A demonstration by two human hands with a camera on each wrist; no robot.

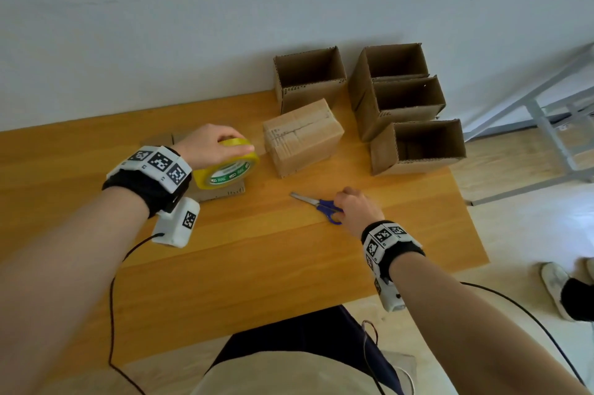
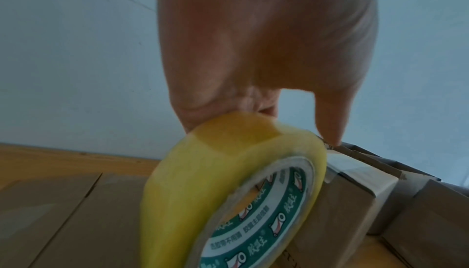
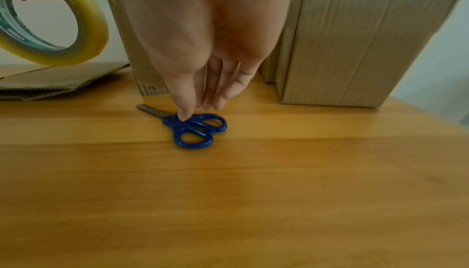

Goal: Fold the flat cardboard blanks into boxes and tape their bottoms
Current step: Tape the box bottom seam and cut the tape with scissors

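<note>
Nearest, a broad bare stretch of the wooden table [image 1: 263, 266], free up to its front edge and to its right edge, beyond which only pale floor. Further in, right hand [image 1: 355, 206] lowered onto the blue-handled scissors [image 3: 195, 128], fingers straight and pointing down, one fingertip touching the handle where the two loops join, nothing gripped; blades closed and pointing left, flat on the wood. To the left, left hand [image 1: 209, 145] curled over the top of the yellow tape roll [image 1: 226, 166], gripping it, roll tilted and lifted above the flat cardboard blanks [image 1: 221, 190] lying under it; green and white printed core facing the camera. Just beside the roll, a folded box [image 1: 303, 136] standing with its bottom up, a strip of clear tape along the middle seam and down over the edge, corrugated brown, seam flaps closed. Behind and right of it, four open boxes [image 1: 418, 145] standing mouth up, three in a close row toward the right edge, one apart near the wall; little free room between them. Farthest, the plain grey wall [image 1: 193, 25] touching the back edge of the table.
</note>
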